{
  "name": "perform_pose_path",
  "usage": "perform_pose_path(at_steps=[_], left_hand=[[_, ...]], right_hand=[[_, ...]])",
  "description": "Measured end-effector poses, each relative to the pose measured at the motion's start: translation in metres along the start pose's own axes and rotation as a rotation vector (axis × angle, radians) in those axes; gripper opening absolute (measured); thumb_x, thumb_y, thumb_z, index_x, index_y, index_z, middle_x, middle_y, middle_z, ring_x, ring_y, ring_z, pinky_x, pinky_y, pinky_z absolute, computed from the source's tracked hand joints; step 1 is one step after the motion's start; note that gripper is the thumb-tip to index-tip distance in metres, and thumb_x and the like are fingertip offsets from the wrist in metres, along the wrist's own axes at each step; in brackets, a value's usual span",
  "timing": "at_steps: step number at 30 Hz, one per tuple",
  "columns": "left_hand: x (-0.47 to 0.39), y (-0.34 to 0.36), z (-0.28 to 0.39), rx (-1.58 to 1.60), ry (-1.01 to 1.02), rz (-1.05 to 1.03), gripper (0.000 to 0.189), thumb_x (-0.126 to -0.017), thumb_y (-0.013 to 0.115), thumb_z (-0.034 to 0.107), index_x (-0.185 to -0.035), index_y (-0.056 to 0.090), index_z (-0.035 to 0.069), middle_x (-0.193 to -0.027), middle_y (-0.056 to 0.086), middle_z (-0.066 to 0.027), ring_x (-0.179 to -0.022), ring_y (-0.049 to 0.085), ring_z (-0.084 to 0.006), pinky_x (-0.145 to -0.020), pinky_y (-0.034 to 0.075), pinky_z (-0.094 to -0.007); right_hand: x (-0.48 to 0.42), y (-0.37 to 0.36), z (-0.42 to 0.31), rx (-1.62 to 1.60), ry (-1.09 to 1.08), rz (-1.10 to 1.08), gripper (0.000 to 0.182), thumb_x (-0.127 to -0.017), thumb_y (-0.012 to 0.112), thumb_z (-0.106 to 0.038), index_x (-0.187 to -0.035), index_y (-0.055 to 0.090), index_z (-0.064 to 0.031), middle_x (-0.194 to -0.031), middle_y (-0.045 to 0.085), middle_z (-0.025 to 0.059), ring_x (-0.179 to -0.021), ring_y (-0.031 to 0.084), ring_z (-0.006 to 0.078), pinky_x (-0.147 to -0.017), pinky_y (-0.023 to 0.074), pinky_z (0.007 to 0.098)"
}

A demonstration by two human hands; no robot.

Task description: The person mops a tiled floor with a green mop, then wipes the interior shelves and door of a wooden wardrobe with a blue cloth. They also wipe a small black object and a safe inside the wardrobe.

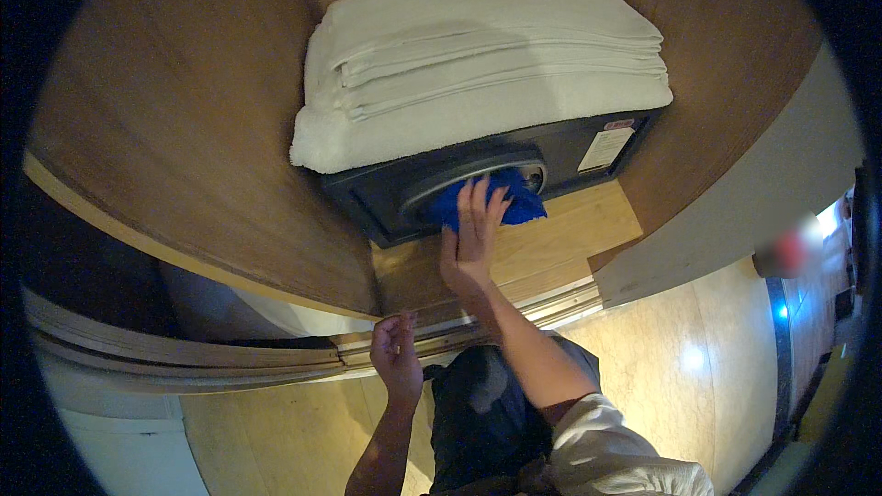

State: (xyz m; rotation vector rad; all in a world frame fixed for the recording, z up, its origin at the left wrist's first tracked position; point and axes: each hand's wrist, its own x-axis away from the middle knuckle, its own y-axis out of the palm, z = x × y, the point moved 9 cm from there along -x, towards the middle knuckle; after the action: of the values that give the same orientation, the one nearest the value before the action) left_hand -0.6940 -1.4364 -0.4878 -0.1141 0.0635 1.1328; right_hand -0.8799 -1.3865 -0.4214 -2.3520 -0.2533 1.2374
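Observation:
My right hand point(474, 234) presses a crumpled blue cloth point(527, 207) against the front of a dark safe point(572, 145). Its fingers are spread over the cloth, and part of a round silvery trim on the safe's front shows around it. My left hand point(396, 355) is lower and to the left, by the front edge of a wooden partition point(207, 234). Its fingers are curled and nothing is visible in them; whether they touch the edge is unclear. Folded white towels point(482, 48) lie stacked on the safe, the lowest hanging slightly over its top front edge.
Wooden walls point(716, 76) enclose the safe, which stands on a light wooden shelf point(572, 220). A sliding-door track point(572, 300) runs along the shelf's front. Left of the partition is a dark compartment with something white point(303, 313) inside. The pale floor point(689, 331) reflects light.

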Motion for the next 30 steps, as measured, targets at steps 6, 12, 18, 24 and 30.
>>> perform_pose_path(at_steps=[6, 12, 18, 24, 30], left_hand=[[0.001, 0.018, -0.020, -0.047, -0.040, -0.082, 0.010, -0.082, 0.054, 0.008, -0.088, 0.051, 0.000, -0.084, 0.059, -0.0081, -0.079, 0.057, -0.0139, -0.071, 0.045, -0.0263], [0.009, 0.022, -0.003, -0.053, 0.034, -0.089, 0.011, -0.083, 0.055, 0.010, -0.087, 0.052, 0.000, -0.080, 0.059, -0.0071, -0.074, 0.057, -0.0115, -0.068, 0.045, -0.0242], [0.017, 0.015, 0.010, 0.013, 0.023, -0.098, 0.017, -0.083, 0.055, 0.010, -0.096, 0.049, 0.001, -0.090, 0.057, -0.0084, -0.081, 0.055, -0.0120, -0.072, 0.044, -0.0240], [0.009, 0.032, 0.049, 0.260, -0.023, -0.109, 0.044, -0.084, 0.052, 0.010, -0.119, 0.026, 0.009, -0.100, 0.046, -0.0065, -0.093, 0.045, -0.0131, -0.081, 0.037, -0.0257], [0.030, 0.056, 0.029, 0.605, -0.624, -0.525, 0.032, -0.084, 0.054, 0.019, -0.112, 0.046, 0.005, -0.100, 0.052, -0.0012, -0.091, 0.049, -0.0089, -0.078, 0.040, -0.0242]], right_hand=[[0.018, 0.014, -0.019, 0.247, -0.602, -0.395, 0.061, -0.067, 0.053, -0.013, -0.126, 0.039, -0.0128, -0.130, 0.039, -0.0008, -0.088, 0.048, 0.0182, -0.086, 0.0331, 0.0416], [0.033, 0.000, 0.026, 0.134, -0.603, -0.661, 0.045, -0.071, 0.053, -0.015, -0.115, 0.049, -0.0134, -0.118, 0.049, 0.0032, -0.087, 0.052, 0.0203, -0.086, 0.0374, 0.0419], [0.022, -0.065, 0.013, -0.217, -0.279, -0.377, 0.016, -0.079, 0.050, -0.009, -0.091, 0.058, -0.0021, -0.079, 0.058, 0.0092, -0.066, 0.055, 0.0256, -0.069, 0.0447, 0.0352], [0.020, -0.052, 0.011, -0.468, 0.382, -0.674, 0.019, -0.083, 0.049, -0.018, -0.079, 0.058, -0.0020, -0.064, 0.054, 0.0197, -0.056, 0.055, 0.0294, -0.049, 0.0413, 0.0341], [0.017, -0.065, -0.044, -0.671, 0.162, -0.796, 0.021, -0.088, 0.046, -0.017, -0.083, 0.056, 0.0008, -0.061, 0.048, 0.0011, -0.058, 0.041, 0.0068, -0.054, 0.0384, 0.0229]])
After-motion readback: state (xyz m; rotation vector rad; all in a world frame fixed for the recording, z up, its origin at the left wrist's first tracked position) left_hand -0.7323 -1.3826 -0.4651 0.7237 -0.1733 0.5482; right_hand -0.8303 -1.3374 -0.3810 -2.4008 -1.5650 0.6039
